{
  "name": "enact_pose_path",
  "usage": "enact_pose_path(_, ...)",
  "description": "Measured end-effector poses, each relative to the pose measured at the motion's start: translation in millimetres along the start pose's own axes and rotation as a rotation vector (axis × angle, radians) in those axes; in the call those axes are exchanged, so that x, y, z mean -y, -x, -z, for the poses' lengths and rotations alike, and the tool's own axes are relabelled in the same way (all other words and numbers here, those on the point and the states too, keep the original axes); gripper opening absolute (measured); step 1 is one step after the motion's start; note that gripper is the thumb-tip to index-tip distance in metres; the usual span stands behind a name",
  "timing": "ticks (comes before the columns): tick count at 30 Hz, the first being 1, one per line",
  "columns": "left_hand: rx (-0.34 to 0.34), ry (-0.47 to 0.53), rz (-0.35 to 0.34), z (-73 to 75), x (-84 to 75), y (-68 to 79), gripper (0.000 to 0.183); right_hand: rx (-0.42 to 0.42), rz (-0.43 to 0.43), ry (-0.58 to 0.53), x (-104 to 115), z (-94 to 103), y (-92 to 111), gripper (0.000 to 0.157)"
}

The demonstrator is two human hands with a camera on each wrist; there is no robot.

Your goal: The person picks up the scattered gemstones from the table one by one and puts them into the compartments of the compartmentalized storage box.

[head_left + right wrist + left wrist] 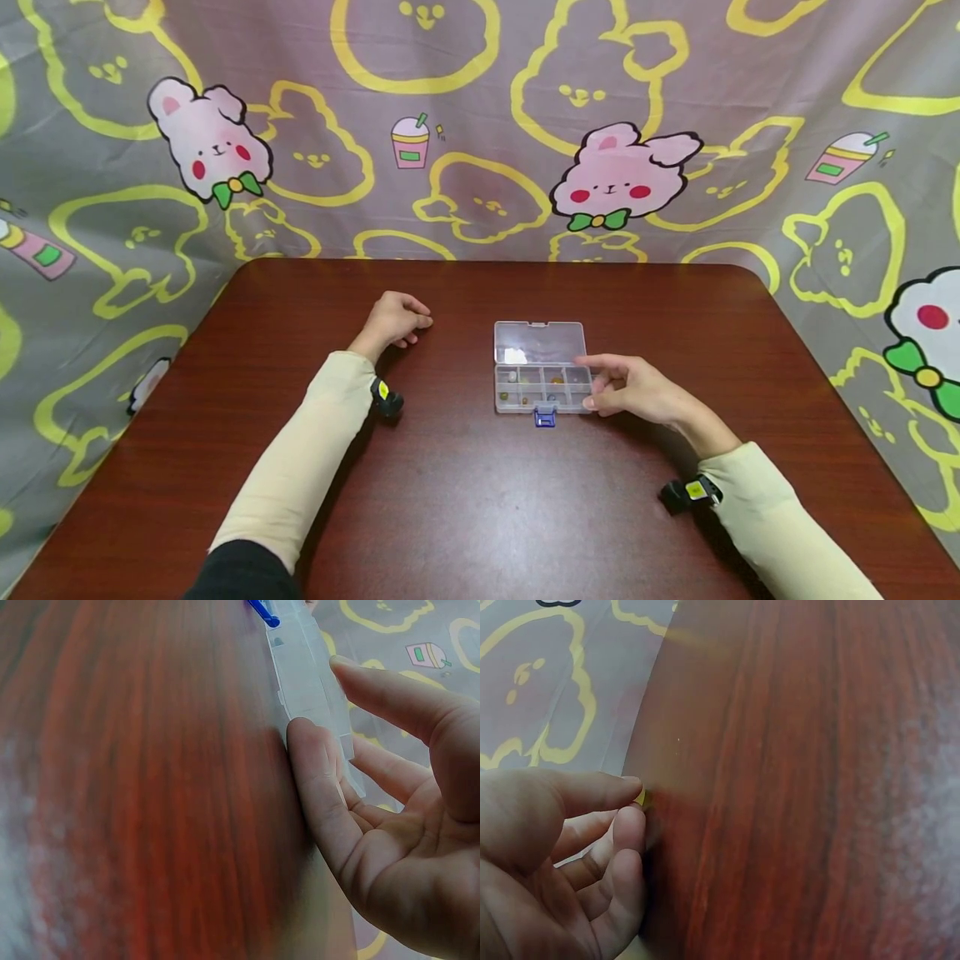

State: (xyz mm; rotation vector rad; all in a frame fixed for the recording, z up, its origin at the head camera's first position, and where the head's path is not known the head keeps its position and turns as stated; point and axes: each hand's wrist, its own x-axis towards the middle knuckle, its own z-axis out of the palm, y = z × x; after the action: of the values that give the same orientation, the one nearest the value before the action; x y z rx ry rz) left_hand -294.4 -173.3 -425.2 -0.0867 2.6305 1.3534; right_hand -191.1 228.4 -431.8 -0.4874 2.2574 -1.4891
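Note:
A clear plastic compartment box (543,389) lies on the table with its lid (538,343) tipped back and its blue latch (545,417) hanging at the front. Several small bead-like pieces sit in its compartments. My right hand (637,387) holds the box's right end, the thumb near the front corner and the index finger by the lid's hinge side. To the left of the box, apart from it, my left hand (393,321) is low over the table. In the left wrist view its thumb and index finger pinch a small yellow piece (640,797), mostly hidden by the fingertips.
The brown wooden table (450,500) reaches back to a patterned cloth (480,125) hanging behind it and at both sides. Each wrist carries a small black camera, one on the left sleeve (292,458) and one on the right sleeve (780,517).

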Motion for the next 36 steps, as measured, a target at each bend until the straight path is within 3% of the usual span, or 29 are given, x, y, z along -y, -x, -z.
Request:
enact_pose_path(15,-0.068,-0.058,-0.017,-2.4,4.4,-0.4,0.013,-0.006,-0.001,0.003,0.9,-0.3,-0.6,0.068)
enact_pose_path(36,-0.057,-0.102,-0.006,-4.0,3.0,0.0,0.011,-0.002,-0.002,-0.001,-0.4,0.3,-0.1,0.068)
